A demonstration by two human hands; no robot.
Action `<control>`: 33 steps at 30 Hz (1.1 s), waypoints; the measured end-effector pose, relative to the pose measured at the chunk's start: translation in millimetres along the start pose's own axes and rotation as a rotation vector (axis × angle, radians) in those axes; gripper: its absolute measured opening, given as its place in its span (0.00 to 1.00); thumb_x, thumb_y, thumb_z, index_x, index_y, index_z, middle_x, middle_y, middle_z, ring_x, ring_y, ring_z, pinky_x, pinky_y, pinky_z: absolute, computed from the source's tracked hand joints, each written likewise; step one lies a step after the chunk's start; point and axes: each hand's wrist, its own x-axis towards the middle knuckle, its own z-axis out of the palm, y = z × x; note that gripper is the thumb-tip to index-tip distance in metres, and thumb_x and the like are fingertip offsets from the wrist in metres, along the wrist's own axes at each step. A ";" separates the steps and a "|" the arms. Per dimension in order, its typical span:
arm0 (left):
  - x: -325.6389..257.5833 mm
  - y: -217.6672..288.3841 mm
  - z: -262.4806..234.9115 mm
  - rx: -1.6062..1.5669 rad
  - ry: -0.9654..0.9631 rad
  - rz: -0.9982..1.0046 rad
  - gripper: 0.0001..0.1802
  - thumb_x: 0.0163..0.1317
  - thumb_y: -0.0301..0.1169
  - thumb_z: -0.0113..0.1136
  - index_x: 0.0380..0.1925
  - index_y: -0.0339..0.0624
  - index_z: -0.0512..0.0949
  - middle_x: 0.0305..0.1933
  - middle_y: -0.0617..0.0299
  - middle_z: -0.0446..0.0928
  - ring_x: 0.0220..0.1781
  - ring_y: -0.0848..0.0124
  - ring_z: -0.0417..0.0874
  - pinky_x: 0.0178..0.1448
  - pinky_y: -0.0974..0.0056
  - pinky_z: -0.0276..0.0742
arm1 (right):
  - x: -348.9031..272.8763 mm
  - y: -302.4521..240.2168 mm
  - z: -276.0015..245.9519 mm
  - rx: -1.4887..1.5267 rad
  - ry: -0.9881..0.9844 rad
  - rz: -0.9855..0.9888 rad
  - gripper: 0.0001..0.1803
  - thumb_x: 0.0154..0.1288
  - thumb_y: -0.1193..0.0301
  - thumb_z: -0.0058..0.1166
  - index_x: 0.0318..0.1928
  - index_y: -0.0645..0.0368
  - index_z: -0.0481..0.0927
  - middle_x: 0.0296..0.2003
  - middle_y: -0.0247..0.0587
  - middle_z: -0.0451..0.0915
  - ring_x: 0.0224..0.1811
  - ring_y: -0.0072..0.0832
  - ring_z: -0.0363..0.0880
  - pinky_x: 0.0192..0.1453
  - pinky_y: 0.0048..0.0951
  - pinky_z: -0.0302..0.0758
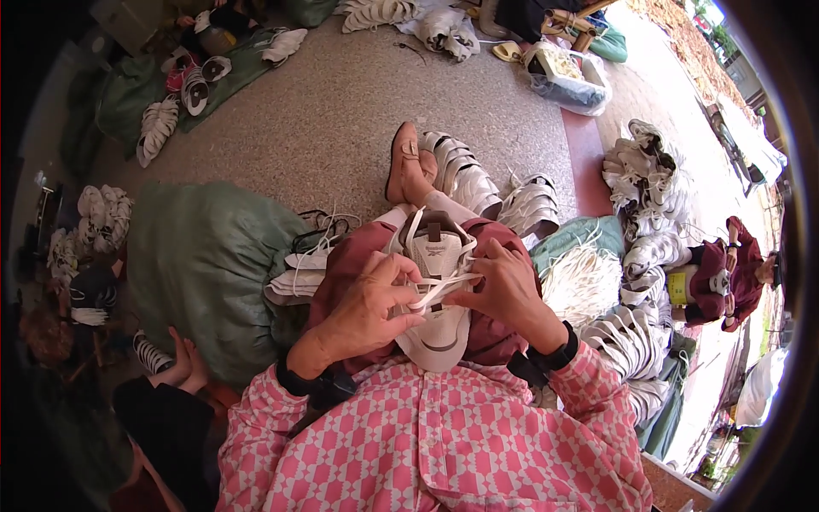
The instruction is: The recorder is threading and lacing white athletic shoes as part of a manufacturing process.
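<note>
Off-white rounded fabric shoe upper: toe toward us, tongue pointing away, mid-lap between our two bare hands. Our left hand and right hand are both at the flat white textile lace crossing its throat. Left thumb and forefinger look spread at the tips, lace close by; right thumb and fingers curl about the lace from the other side. Whether either pinch is closed on it, we cannot tell.

Handling, we judge: light, soft, apt to fold at the collar, firmer at the toe. Lace looks limp and could slip; best held near its ends, the upper by its eyelet edges.

Underneath, our maroon cloth-covered lap. Off its left edge, a bulging dark-green woven sack. Off its right edge, a loose sheaf of thin white laces. Past its far right corner, nested pale uppers on speckled grey stone floor.
</note>
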 end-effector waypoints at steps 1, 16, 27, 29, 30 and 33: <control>5.1 5.4 4.9 -0.085 -0.016 0.052 0.13 0.47 0.29 0.74 0.32 0.38 0.82 0.49 0.61 0.72 0.51 0.63 0.69 0.55 0.61 0.68 | 0.1 3.4 2.8 -0.032 -0.003 0.009 0.27 0.41 0.49 0.74 0.29 0.61 0.85 0.37 0.40 0.75 0.40 0.40 0.76 0.44 0.40 0.69; 5.7 -32.4 17.1 0.018 0.486 -0.076 0.11 0.58 0.18 0.62 0.41 0.38 0.83 0.41 0.61 0.76 0.34 0.73 0.76 0.34 0.72 0.73 | -3.8 1.8 -0.1 0.190 0.030 0.050 0.23 0.43 0.55 0.75 0.24 0.62 0.82 0.37 0.43 0.74 0.30 0.40 0.78 0.35 0.39 0.74; 1.1 -32.7 3.9 -0.906 0.241 -0.562 0.08 0.66 0.28 0.61 0.40 0.35 0.82 0.32 0.69 0.80 0.28 0.85 0.72 0.30 0.77 0.65 | -0.9 2.7 -1.5 0.177 -0.011 0.063 0.23 0.43 0.54 0.75 0.25 0.62 0.82 0.38 0.44 0.75 0.33 0.43 0.79 0.36 0.41 0.74; -1.7 -34.3 -1.0 -0.710 0.144 -0.511 0.09 0.67 0.31 0.62 0.38 0.35 0.82 0.30 0.69 0.79 0.27 0.84 0.70 0.33 0.76 0.65 | 1.0 3.1 -1.2 0.143 -0.003 0.018 0.23 0.42 0.54 0.75 0.26 0.62 0.83 0.38 0.44 0.75 0.33 0.43 0.78 0.36 0.41 0.74; -1.9 -34.6 -1.7 -0.711 0.146 -0.511 0.09 0.67 0.31 0.62 0.38 0.35 0.82 0.30 0.69 0.79 0.27 0.84 0.70 0.33 0.76 0.65 | 1.0 2.9 -1.2 0.143 -0.005 0.016 0.23 0.42 0.54 0.75 0.26 0.62 0.83 0.38 0.44 0.75 0.33 0.43 0.78 0.36 0.41 0.74; -0.4 -32.2 -5.0 -0.687 0.072 -0.435 0.09 0.64 0.31 0.65 0.36 0.36 0.82 0.32 0.71 0.76 0.31 0.82 0.70 0.37 0.75 0.67 | 1.1 3.1 -2.1 0.147 -0.021 0.050 0.24 0.42 0.53 0.75 0.26 0.62 0.83 0.38 0.44 0.75 0.33 0.43 0.78 0.36 0.41 0.73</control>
